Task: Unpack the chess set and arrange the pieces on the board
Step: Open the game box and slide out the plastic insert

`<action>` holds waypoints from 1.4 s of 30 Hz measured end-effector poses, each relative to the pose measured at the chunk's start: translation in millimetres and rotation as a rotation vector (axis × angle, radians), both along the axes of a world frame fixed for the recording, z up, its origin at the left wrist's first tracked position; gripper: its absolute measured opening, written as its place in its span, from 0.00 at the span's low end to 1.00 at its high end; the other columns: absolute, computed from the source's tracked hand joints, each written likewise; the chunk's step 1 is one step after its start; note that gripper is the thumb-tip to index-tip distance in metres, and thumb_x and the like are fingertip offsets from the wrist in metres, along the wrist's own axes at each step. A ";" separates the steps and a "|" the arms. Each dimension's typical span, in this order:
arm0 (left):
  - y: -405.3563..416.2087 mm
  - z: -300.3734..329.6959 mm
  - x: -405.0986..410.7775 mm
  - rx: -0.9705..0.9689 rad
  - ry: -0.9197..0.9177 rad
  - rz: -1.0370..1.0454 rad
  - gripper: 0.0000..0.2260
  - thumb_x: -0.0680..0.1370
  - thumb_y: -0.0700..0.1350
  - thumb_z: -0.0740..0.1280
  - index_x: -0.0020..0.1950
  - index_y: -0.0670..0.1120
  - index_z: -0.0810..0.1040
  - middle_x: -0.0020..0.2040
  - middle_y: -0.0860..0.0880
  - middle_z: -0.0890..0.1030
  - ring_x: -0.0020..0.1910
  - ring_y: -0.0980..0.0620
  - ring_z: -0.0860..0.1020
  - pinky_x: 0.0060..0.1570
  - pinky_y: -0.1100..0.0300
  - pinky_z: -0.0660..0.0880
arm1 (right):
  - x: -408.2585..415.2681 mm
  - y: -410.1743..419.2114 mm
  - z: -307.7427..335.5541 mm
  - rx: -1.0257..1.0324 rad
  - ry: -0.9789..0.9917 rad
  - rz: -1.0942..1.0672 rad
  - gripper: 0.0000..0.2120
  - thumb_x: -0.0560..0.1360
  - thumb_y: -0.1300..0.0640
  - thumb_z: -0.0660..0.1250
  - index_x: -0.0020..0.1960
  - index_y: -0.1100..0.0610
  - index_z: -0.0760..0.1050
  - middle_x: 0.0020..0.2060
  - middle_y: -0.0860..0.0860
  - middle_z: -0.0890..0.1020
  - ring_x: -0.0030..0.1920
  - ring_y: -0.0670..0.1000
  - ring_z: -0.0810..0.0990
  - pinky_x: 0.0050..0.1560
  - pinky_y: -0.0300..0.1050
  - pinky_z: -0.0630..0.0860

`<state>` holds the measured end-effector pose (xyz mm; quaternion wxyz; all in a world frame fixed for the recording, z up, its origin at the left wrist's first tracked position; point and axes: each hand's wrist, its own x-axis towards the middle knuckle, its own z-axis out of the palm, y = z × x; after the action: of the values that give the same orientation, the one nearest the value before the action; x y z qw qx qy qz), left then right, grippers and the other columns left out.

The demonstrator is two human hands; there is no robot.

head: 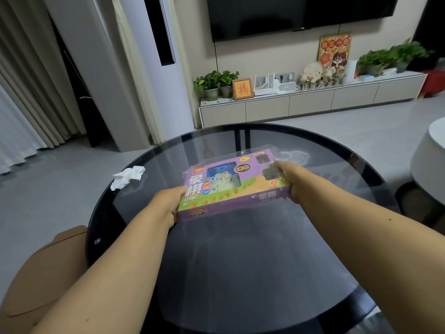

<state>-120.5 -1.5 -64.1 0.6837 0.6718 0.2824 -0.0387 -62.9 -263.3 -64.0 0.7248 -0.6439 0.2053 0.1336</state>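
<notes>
Xiangqi box (234, 183), purple with a clear window showing pale round pieces, is being held above the middle of the round dark glass worktop (240, 261), still wrapped in clear film. Going from the left: a crumpled white tissue (127, 177) is lying near the worktop's left rim, well apart from the box. The left hand (168, 203) is gripping the box's near-left end, its grip closed around that short edge, with the fingers hidden behind the box. The box is tilting, its right end farther away and higher. The right hand (286, 179) is gripping the right end, thumb pressing on top and fingers curled under, where loose film is bunching around the corner.
</notes>
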 end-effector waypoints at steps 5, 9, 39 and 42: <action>3.6 -5.4 -5.6 -0.071 -0.043 0.065 0.03 0.80 0.39 0.64 0.47 0.40 0.75 0.25 0.47 0.81 0.21 0.53 0.79 0.22 0.61 0.77 | 0.9 -6.9 -3.5 -0.018 -0.060 -0.042 0.10 0.76 0.59 0.66 0.55 0.63 0.75 0.40 0.58 0.83 0.27 0.55 0.82 0.27 0.50 0.80; 18.7 -12.6 -9.6 -0.147 -0.098 0.221 0.02 0.77 0.32 0.65 0.49 0.35 0.76 0.26 0.44 0.80 0.20 0.54 0.78 0.20 0.63 0.75 | 2.4 -15.8 -5.4 0.007 -0.087 -0.099 0.05 0.75 0.59 0.67 0.45 0.61 0.75 0.39 0.57 0.82 0.30 0.54 0.81 0.32 0.50 0.80; 20.8 2.2 -15.9 -0.443 -0.360 0.612 0.12 0.83 0.44 0.50 0.51 0.43 0.72 0.62 0.44 0.75 0.56 0.45 0.78 0.56 0.55 0.74 | 0.9 -31.0 -21.8 -0.011 -0.032 -0.225 0.05 0.74 0.60 0.68 0.43 0.60 0.74 0.36 0.56 0.81 0.24 0.52 0.80 0.31 0.50 0.80; 47.3 21.8 -14.7 -0.331 -0.522 0.639 0.11 0.83 0.41 0.54 0.63 0.41 0.70 0.58 0.38 0.76 0.50 0.43 0.80 0.51 0.48 0.79 | -0.7 -32.8 -20.2 -0.059 -0.033 -0.217 0.06 0.75 0.59 0.68 0.42 0.60 0.73 0.39 0.56 0.81 0.34 0.56 0.80 0.44 0.55 0.79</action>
<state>-135.3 45.8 -42.3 0.8080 0.4195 0.2838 0.3011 -63.6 -296.2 -84.2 0.7192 -0.6410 0.2656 0.0378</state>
